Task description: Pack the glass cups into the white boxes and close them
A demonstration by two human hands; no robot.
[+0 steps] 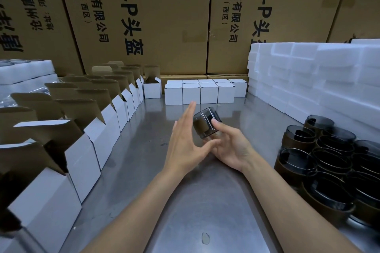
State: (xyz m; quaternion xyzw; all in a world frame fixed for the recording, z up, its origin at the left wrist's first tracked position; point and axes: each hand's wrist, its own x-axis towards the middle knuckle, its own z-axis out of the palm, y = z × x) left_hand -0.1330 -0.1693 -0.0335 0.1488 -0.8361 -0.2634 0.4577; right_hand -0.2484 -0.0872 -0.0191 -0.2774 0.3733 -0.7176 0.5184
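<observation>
- Head view, centre: a dark glass cup (206,124), tilted on its side, is held above the steel table (205,201) between the two hands.
- Right hand (230,146): palm turned up beneath the cup, fingers curled round its lower side, thumb pressing on its right wall; this hand has hold of the cup.
- Left hand (185,139): fingers straight and close together, pointing far and slightly right; the flat palm rests against the left side of the cup without curling round it.
- Left of the scene: a row of open white boxes (98,129) runs from near to far along the table edge, brown inner flaps standing up. Whether any box holds a cup cannot be told.
- Far centre: a block of closed white boxes (199,92) stands on the table, packed side by side in at least two rows.
- Right, near: a cluster of dark glass cups (329,160) stands upright on the table, touching one another, several with a brown band round the lower part.
- Right, far: stacked white foam blocks (308,76) form a wall behind the cup cluster.
- Far left: more white foam pieces (26,74) lie behind the open boxes.
- Background: large brown cartons (164,16) printed with dark characters stand along the far side.
</observation>
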